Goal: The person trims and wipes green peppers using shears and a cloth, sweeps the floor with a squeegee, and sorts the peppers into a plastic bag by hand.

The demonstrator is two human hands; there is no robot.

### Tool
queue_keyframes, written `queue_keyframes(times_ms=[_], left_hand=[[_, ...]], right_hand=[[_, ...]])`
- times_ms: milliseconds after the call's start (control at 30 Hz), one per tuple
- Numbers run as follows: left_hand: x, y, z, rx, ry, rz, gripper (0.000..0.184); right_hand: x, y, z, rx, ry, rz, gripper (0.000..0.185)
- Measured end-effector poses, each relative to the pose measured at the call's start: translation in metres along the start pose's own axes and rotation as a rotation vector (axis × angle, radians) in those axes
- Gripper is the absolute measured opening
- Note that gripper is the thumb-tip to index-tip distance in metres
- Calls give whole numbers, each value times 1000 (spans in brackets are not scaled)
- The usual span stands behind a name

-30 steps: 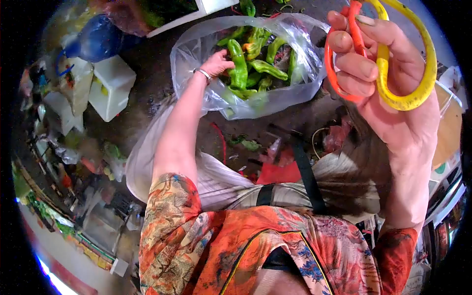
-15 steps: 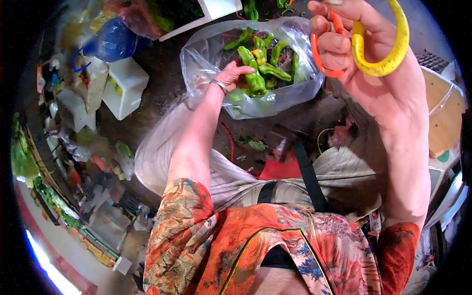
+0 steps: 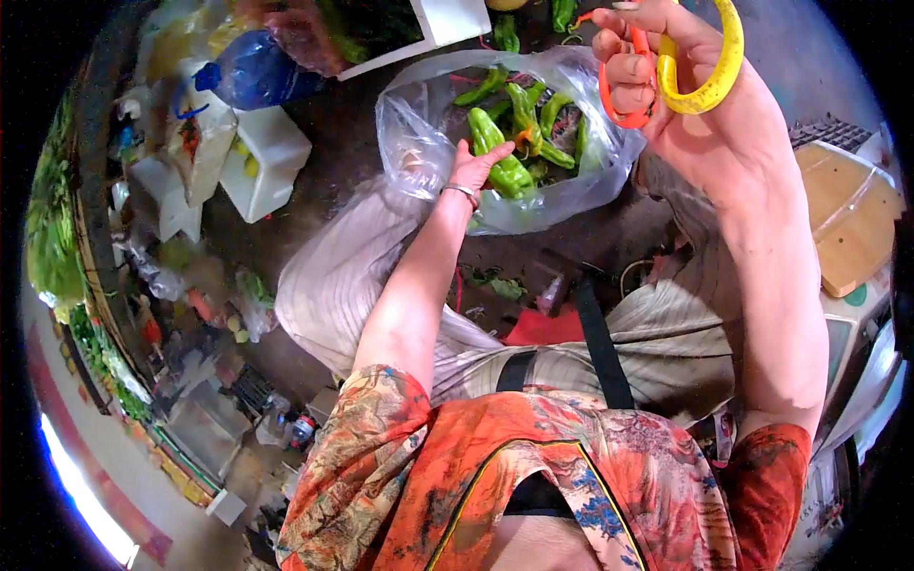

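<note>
My left hand [image 3: 476, 173], with a bracelet at the wrist, is over the clear plastic bag [image 3: 416, 105]. Its fingers are closed around a long green pepper [image 3: 499, 155], which lies tilted above the others. Several more green peppers [image 3: 522, 111] are inside the bag, one with an orange patch. Raised at the upper right, my right hand [image 3: 705, 128] has its fingers curled through an orange-red loop [image 3: 606, 103]. A thick yellow loop [image 3: 728, 71] sits around the thumb side of this hand. Whether the two loops join is hidden near the top edge.
A white foam box [image 3: 262, 162] and a blue bottle-like container [image 3: 252, 71] stand at the upper left. Another white box edge [image 3: 447, 24] borders the bag's far side. More green peppers [image 3: 564, 13] lie beyond the bag. A brown board [image 3: 847, 219] is at the right.
The view has shifted, so the bag appears farther right. My left hand has moved slightly toward me, and the pepper is more tilted. My right hand remains raised with the loops.
</note>
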State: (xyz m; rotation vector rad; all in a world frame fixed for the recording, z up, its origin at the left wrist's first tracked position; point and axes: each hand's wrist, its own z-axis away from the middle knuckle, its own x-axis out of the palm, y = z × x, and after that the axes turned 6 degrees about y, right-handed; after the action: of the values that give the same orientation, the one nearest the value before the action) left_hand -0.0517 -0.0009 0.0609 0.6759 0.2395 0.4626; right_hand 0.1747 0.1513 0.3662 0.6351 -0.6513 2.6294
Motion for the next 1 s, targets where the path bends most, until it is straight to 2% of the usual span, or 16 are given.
queue_keyframes(times_ms=[100,167,200,300,333,500,600,767,933,1000], left_hand=[[-2,7,-3,-21,-96,120,47],[0,15,-2,-68,-253,179,37],[1,17,-2,-78,-233,178,30],[-4,28,-9,-196,-326,149,29],[4,27,-3,-163,-257,213,28],[7,37,1,-189,-267,94,29],[9,31,-4,-176,-154,81,31],[15,36,-5,-220,-92,99,32],[23,39,0,-203,-27,133,36],[25,41,1,-203,14,124,37]], right_hand=[[-2,1,-1,2,-21,-7,13],[-6,4,-10,-10,-32,-14,13],[-9,8,-19,-27,-6,-8,12],[-12,10,-25,-63,35,17,12],[-11,11,-25,-83,48,35,12],[-9,11,-28,-88,62,25,11],[-9,11,-31,-76,68,-1,10],[-5,9,-24,-22,52,-54,11],[-7,13,-30,-125,73,18,11],[-4,9,-22,-92,45,1,11]])
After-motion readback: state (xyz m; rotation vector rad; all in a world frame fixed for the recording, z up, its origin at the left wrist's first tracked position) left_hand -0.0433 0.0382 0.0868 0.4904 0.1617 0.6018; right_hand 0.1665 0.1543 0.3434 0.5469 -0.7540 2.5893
